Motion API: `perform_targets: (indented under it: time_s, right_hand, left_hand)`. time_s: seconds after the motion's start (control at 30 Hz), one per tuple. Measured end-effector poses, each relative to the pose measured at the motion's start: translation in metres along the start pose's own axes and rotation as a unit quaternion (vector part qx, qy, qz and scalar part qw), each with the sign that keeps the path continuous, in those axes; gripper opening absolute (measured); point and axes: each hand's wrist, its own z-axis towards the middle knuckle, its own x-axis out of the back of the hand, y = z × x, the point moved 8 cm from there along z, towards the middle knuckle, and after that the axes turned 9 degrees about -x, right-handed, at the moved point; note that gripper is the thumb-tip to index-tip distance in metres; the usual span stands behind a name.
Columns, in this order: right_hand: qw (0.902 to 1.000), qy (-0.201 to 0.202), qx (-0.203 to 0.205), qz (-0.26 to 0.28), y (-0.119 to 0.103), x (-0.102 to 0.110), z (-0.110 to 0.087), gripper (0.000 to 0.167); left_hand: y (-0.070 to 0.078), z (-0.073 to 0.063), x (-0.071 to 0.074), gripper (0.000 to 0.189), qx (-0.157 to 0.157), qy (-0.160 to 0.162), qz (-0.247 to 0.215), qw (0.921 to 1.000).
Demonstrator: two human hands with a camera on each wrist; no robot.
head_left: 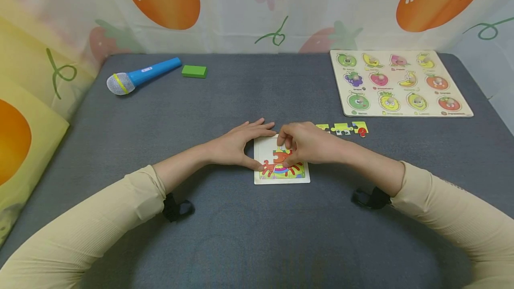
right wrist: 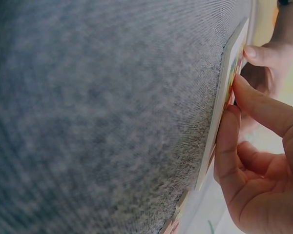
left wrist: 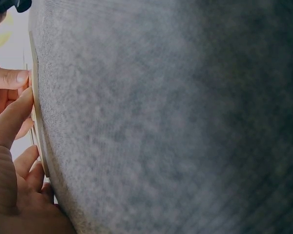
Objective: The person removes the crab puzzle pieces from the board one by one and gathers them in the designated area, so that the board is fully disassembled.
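Observation:
A small square jigsaw board [head_left: 282, 181] with a pale rim lies flat in the head view, partly filled with a red, crab-like picture [head_left: 277, 171]. My left hand [head_left: 230, 145] spans its left side, thumb on the lower left and straight fingers by the top edge. Over the board's upper right, my right hand [head_left: 315, 142] has thumb and curled fingers at a jigsaw piece with yellow on it [head_left: 286, 149], mostly hidden by them. The right wrist view shows this thumb and finger [right wrist: 228, 136] close together at the board's surface.
Loose jigsaw pieces [head_left: 342, 129] lie right of the board. Behind them is a fruit peg board [head_left: 373, 114]. A blue toy microphone [head_left: 150, 72] and a green block [head_left: 194, 72] sit at the back left. A printed curtain [head_left: 229, 8] hangs behind the grey table.

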Motion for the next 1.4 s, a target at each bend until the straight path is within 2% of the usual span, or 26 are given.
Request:
perform_targets:
  time_s: [0.93,1.23,1.4]
  right_hand:
    - [0.9998,0.007,0.006,0.019,-0.0055,0.0016,-0.0028,0.045]
    - [0.9988,0.001,0.01,0.049,-0.0018,0.0025,-0.0046,0.026]
    - [0.9978,-0.008,0.012,0.065,-0.0011,0.0024,-0.0051,0.022]
  left_hand:
    - [0.0008,-0.0002,0.0004,0.084,0.002,-0.005,-0.002,1.0]
    - [0.0018,0.0001,-0.0003,0.084,0.001,-0.006,-0.006,1.0]
    - [0.0005,-0.0003,0.0001,0.085,0.002,-0.003,-0.009,1.0]
